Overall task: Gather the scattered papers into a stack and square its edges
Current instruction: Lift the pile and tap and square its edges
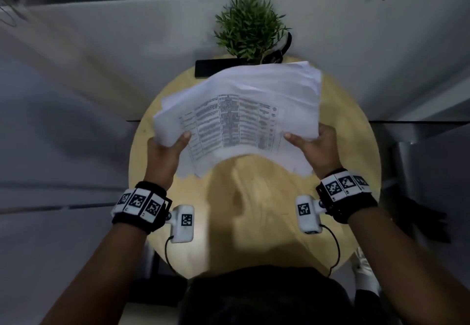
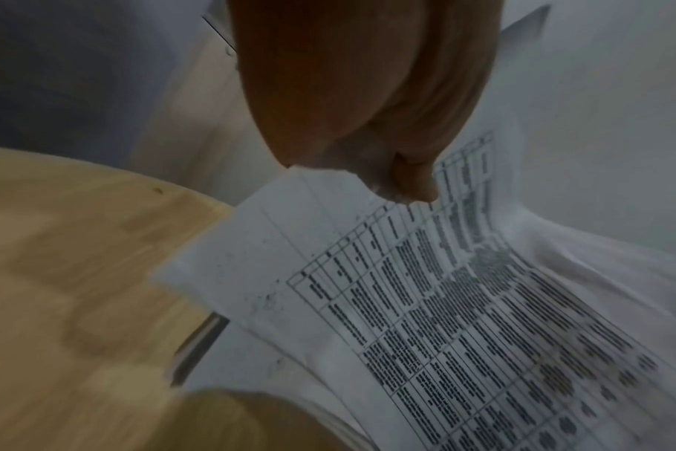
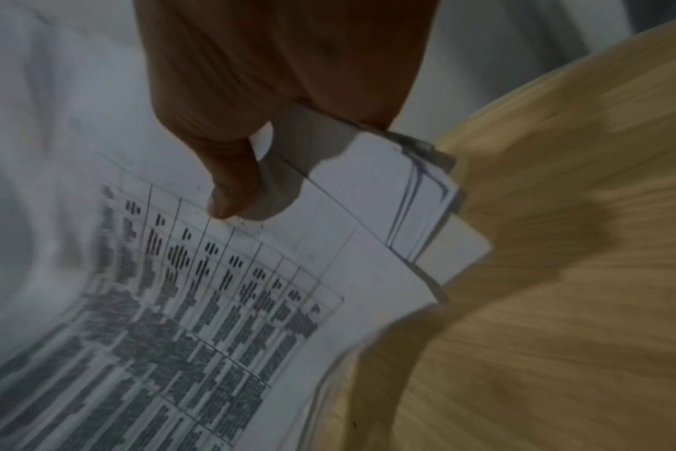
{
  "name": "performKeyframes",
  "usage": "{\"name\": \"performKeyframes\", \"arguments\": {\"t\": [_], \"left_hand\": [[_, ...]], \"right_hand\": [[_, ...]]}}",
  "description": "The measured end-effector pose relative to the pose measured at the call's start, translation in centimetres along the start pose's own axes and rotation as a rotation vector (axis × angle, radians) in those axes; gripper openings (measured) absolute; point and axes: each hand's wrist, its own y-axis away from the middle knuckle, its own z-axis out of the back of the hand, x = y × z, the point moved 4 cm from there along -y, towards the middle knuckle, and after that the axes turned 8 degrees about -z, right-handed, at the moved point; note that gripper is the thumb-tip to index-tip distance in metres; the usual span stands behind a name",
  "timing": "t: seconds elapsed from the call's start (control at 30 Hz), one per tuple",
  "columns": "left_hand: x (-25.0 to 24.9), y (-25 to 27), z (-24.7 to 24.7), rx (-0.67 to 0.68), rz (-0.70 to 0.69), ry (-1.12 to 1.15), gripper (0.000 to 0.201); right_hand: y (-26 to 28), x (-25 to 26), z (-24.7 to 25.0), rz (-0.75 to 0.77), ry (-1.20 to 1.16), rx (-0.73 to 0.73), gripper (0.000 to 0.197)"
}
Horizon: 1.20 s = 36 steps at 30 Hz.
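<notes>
A loose stack of white papers (image 1: pixel 239 113), the top sheet printed with a table, is held up over the round wooden table (image 1: pixel 254 210). My left hand (image 1: pixel 165 151) grips its left edge, thumb on the top sheet, fingers underneath. My right hand (image 1: pixel 315 146) grips the right edge the same way. The sheets are uneven, with corners fanning out at the near edge and at the far right. In the left wrist view my thumb (image 2: pixel 413 180) presses on the papers (image 2: pixel 425 305). In the right wrist view the thumb (image 3: pixel 232 189) pinches the papers (image 3: pixel 251 290), whose edges are staggered.
A small green potted plant (image 1: pixel 250 27) stands at the table's far edge, with a flat black object (image 1: pixel 208 67) lying beside it, partly behind the papers. A white wall (image 1: pixel 101 45) lies beyond. The table's bare wood (image 3: pixel 560 274) shows under the stack.
</notes>
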Motion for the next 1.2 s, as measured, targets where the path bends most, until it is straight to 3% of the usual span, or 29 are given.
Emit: {"name": "performKeyframes", "arguments": {"t": [0.1,0.2,0.27,0.37,0.67,0.83,1.03,1.2], "left_hand": [[0.1,-0.1,0.1,-0.092,-0.039,0.093,0.029],[2.5,0.3,-0.5,-0.091,0.07,0.112,0.052],[4.1,0.6,-1.5,-0.064,0.111,0.085,0.038],[6.0,0.6,-2.9,-0.027,0.173,0.052,0.044],[6.3,-1.5,-3.1,0.022,0.175,0.129,0.046],[6.0,-1.2,-4.1,-0.154,0.201,0.176,0.039],[4.4,-1.0,-2.7,-0.16,0.083,0.215,0.035],[5.1,0.6,-2.8,-0.153,0.104,0.215,0.03]], "right_hand": [[-0.4,0.4,1.0,0.079,-0.064,-0.115,0.028],[-0.6,-1.8,1.4,0.015,-0.023,-0.124,0.032],[-0.7,-4.0,1.4,-0.037,0.039,-0.111,0.032],[-0.8,-5.8,1.4,-0.111,0.055,-0.096,0.043],[-2.7,-3.9,1.8,-0.12,0.037,-0.017,0.04],[-2.3,-3.9,1.3,-0.125,-0.02,-0.1,0.03],[-1.6,-2.6,2.0,-0.081,-0.102,-0.096,0.029],[0.0,-3.0,1.3,-0.094,-0.124,-0.024,0.03]]}}
